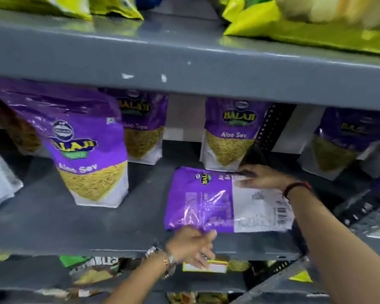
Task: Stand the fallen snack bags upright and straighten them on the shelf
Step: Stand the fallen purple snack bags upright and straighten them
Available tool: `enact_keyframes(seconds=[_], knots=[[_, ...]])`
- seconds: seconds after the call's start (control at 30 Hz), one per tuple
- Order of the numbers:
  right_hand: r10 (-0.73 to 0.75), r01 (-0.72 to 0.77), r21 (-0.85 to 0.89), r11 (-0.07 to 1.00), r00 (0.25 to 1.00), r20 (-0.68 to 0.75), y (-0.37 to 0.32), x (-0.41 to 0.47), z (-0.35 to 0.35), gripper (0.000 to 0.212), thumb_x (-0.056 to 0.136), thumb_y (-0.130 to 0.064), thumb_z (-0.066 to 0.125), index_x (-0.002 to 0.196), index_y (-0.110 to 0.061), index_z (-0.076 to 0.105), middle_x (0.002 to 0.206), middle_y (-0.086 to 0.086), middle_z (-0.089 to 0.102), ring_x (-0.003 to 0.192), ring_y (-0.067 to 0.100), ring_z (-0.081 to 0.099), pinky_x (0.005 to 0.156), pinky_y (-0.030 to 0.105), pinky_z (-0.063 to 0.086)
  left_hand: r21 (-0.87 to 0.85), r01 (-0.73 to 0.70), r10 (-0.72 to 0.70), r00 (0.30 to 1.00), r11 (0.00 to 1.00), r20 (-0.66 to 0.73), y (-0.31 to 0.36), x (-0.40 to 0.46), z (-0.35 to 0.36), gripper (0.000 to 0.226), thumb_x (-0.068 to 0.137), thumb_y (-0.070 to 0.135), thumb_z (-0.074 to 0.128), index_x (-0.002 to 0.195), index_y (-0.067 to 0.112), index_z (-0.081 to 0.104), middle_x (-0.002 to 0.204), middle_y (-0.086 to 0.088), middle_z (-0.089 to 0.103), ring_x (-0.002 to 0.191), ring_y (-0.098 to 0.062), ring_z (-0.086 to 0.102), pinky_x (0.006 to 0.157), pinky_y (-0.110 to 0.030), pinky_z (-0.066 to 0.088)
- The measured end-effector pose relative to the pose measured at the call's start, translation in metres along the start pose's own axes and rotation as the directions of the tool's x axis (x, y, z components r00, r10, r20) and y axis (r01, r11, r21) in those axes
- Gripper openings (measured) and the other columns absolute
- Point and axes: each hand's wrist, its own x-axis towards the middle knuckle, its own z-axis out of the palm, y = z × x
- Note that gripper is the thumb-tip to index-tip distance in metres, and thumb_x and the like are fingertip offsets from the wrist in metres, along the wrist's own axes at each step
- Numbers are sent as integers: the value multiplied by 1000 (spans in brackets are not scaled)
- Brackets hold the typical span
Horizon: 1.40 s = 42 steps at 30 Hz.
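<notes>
**Fallen Aloo Sev bag lies flat on the grey shelf, both hands at its edges**

The grey metal shelf (53, 220) fills most of the view, with another shelf board (184, 69) above it carrying yellow-green bags (294, 25). On the middle shelf, 4 purple-and-white snack bags stand upright: the nearest and largest standing bag (90, 154) at the left front, 1 behind it (143, 130), 1 at centre back (228, 137), and 1 at the far right (342, 143), blurred. A black perforated upright (270, 126) runs between the last 2.

The fallen bag (224, 200) lies flat, back face up, near the shelf's front edge, its purple top pointing left and its white bottom with a barcode pointing right. It sits just in front of the centre-back bag.

The right hand (261, 176) rests on the bag's far edge, fingers laid flat across the white part; whether it grips cannot be told. The left hand (193, 246) is at the bag's near edge with fingers loosely spread, not closed on anything. A bracelet (165, 260) circles the left wrist, a red-and-black band (296, 187) the right.
</notes>
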Motion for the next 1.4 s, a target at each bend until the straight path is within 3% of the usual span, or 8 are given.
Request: enact_keyframes(seconds=[0.17, 0.27, 0.43, 0.63, 0.77, 0.97, 1.1, 1.4], knots=[[58, -60, 27, 998, 994, 88, 14, 6, -6, 52, 81, -47, 56, 123, -17, 51, 129, 7, 52, 118, 22, 48, 99, 31, 35, -734, -16, -160, 973, 679, -169, 4, 18, 41, 20, 85, 17, 52, 88, -3, 57, 83, -18, 63, 77, -24, 62, 77, -31, 54], [41, -51, 85, 995, 993, 112, 16, 6, -5, 52, 80, -43, 60, 122, -16, 50, 119, 0, 51, 111, 16, 48, 93, 25, 33, -843, -143, -234, 925, 518, -300, 7, 29, 50, 12, 86, 4, 50, 94, -2, 56, 96, -18, 59, 76, -23, 58, 67, -31, 56], [-92, 105, 287, 952, 994, -59, 18, -10, -1, 25, 81, -22, 64, 105, -19, 57, 94, -8, 58, 92, 10, 52, 67, 4, 40, -728, -351, -124, 851, 589, -510, 12, 28, 38, 13, 84, 4, 53, 75, 13, 54, 74, -2, 69, 66, -17, 64, 50, -21, 56], [-50, 314, 638, 703, 917, -397, 3, -32, 20, 30, 78, -19, 67, 106, -10, 58, 106, 12, 66, 87, 12, 64, 84, 30, 51, -312, -734, 308, 575, 603, -758, 78, 19, -6, 34, 84, 10, 55, 52, 21, 62, 45, 17, 63, 52, -1, 56, 55, -24, 49], [3, 367, 626, 688, 861, -509, -12, -23, 62, 42, 65, -43, 70, 101, -35, 51, 117, 15, 61, 106, 25, 59, 96, 44, 47, -109, -810, 506, 459, 577, -730, 97, 24, -40, 42, 85, 6, 52, 50, 25, 65, 44, 17, 59, 51, 2, 48, 63, -27, 39], [-78, 352, 687, 636, 915, -396, -9, -17, 73, 51, 67, -39, 75, 105, -36, 42, 125, 5, 56, 116, 18, 54, 98, 33, 43, -56, -589, 502, 731, 806, -461, 49, 31, -69, 18, 77, 13, 65, 88, 25, 60, 75, 23, 72, 77, 6, 60, 72, -13, 47], [-180, 346, 793, 501, 938, -295, -16, -21, 70, 52, 85, -43, 49, 132, -32, 31, 130, -24, 46, 115, -17, 42, 99, 8, 34, 41, -414, 409, 874, 909, -262, 25, 42, -61, 79, 40, 34, 80, 110, 30, 43, 112, 11, 59, 102, -2, 58, 86, -18, 50], [132, 500, 730, 467, 777, -616, -32, -67, 126, 69, 65, -80, 41, 103, -25, 57, 108, -1, 62, 99, -1, 56, 84, 7, 41, 225, -411, 461, 679, 883, -572, 16, 60, -62, 54, 75, 8, 67, 122, 7, 41, 129, -16, 51, 122, -28, 47, 105, -39, 35]])
